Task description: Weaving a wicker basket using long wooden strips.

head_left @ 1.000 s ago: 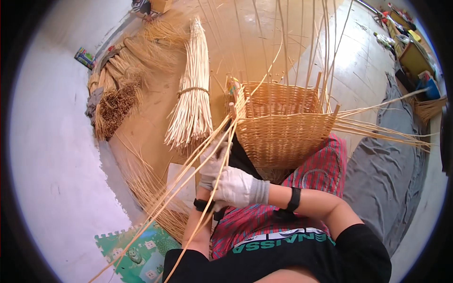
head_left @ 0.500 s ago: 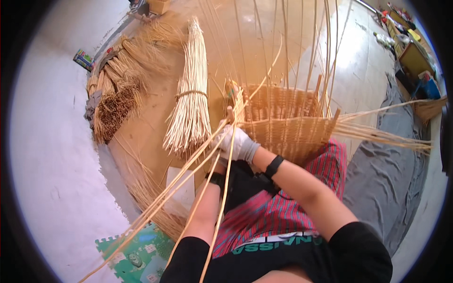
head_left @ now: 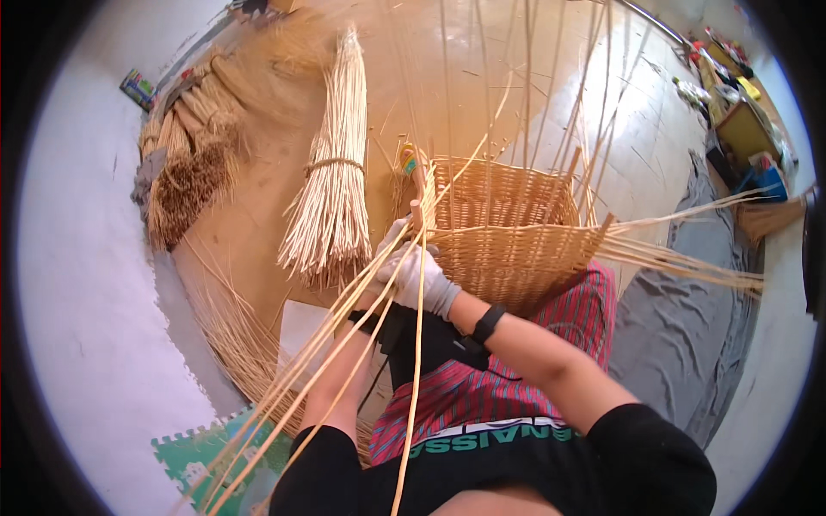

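A half-woven wicker basket rests tilted against my lap, with long upright stakes rising from its far side. At its near left corner, by a thick corner post, both of my gloved hands are together. My right hand is closed round pale willow rods, whose long ends run down toward the lower left. Partly behind it, my left hand is closed on the rods at the same corner; most of its fingers are hidden. More loose rods stick out from the basket's right corner.
A tied bundle of peeled rods is on the floor beyond my left hand. Several darker bundles lie along the left wall. Grey cloth covers the floor at right, and a green foam mat is at lower left.
The rods' long ends have swung and spread a little at lower left. Both hands stay closed at the basket's corner; the whole view has shifted slightly.
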### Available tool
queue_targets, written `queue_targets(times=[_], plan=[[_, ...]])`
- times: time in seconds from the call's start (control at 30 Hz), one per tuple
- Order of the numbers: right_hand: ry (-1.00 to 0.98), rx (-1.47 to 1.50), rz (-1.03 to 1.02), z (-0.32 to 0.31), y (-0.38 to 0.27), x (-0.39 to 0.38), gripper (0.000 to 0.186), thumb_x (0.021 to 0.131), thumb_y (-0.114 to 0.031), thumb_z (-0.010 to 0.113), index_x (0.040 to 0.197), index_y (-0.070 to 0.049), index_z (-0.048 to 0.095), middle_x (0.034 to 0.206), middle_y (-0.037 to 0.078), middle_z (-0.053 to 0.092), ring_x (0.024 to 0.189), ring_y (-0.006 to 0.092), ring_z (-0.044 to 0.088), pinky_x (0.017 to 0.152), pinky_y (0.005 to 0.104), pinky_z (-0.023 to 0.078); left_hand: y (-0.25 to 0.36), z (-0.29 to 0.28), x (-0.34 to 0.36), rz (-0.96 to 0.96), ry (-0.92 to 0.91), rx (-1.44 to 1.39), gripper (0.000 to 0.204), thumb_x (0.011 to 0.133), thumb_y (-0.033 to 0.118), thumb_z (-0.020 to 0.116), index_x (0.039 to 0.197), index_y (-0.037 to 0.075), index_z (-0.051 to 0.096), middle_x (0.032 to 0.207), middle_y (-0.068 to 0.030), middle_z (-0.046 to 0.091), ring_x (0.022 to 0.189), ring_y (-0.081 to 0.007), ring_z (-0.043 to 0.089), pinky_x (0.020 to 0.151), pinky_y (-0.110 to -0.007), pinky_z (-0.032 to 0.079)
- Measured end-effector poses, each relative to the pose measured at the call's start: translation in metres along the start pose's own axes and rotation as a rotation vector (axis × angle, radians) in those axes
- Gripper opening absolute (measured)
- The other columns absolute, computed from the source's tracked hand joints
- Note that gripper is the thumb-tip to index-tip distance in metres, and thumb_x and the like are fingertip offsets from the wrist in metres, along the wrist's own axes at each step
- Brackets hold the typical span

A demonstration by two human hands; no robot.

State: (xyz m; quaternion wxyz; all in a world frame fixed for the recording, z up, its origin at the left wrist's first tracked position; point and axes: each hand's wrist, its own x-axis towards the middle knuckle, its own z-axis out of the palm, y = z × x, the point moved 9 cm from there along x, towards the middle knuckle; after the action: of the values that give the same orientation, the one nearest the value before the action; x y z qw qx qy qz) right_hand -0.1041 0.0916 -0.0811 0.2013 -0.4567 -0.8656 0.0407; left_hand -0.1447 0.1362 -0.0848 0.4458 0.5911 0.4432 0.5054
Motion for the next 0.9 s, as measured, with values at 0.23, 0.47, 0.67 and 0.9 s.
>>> queue_targets(times=[0.23,0.47,0.67,0.9], plan=[[0.022,0.535,-0.521,-0.127,-0.106,-0.082,0.030,0.076,-0.039,0.075,0.080,-0.013,0.062,0.078,0.005,0.063,0.077,0.0299,0.063,0.073,0.0449,0.049,0.033,-0.022,-0.067,-0.317,-0.333,0.522,0.049,0.097,0.011,0.068,0.143,0.006,0.056,0.075,-0.0022,0.065,0.063,-0.0082,0.060,0.053,-0.026,0.049],[0.149,0.505,-0.175,-0.157,-0.040,-0.107,0.023,0.081,-0.032,0.070,0.075,-0.012,0.062,0.071,0.008,0.061,0.069,0.0307,0.063,0.066,0.0425,0.050,0.086,-0.005,-0.060,-0.143,0.096,0.011,0.035,0.103,0.041,0.059,0.090,0.008,0.061,0.060,0.0029,0.049,0.045,-0.0055,0.045,0.039,-0.021,0.035],[0.733,1.579,0.493,-0.111,0.189,-0.138,0.065,0.106,-0.061,0.035,0.078,-0.005,0.054,0.057,-0.002,0.035,0.051,0.0127,0.038,0.070,0.0381,0.052,0.050,0.007,-0.067,-0.134,0.174,-0.122,0.049,0.106,0.050,0.047,0.100,0.004,0.064,0.060,-0.0014,0.056,0.053,-0.0086,0.056,0.051,-0.022,0.046],[0.452,1.186,0.623,-0.122,0.187,-0.162,0.016,0.100,-0.008,0.064,0.115,-0.004,0.066,0.098,0.001,0.069,0.085,0.0084,0.063,0.081,0.0232,0.052,0.029,0.024,-0.040,0.019,0.086,-0.232,0.070,0.087,0.012,0.082,0.144,0.002,0.043,0.139,-0.0102,0.052,0.123,-0.0231,0.054,0.107,-0.037,0.045]])
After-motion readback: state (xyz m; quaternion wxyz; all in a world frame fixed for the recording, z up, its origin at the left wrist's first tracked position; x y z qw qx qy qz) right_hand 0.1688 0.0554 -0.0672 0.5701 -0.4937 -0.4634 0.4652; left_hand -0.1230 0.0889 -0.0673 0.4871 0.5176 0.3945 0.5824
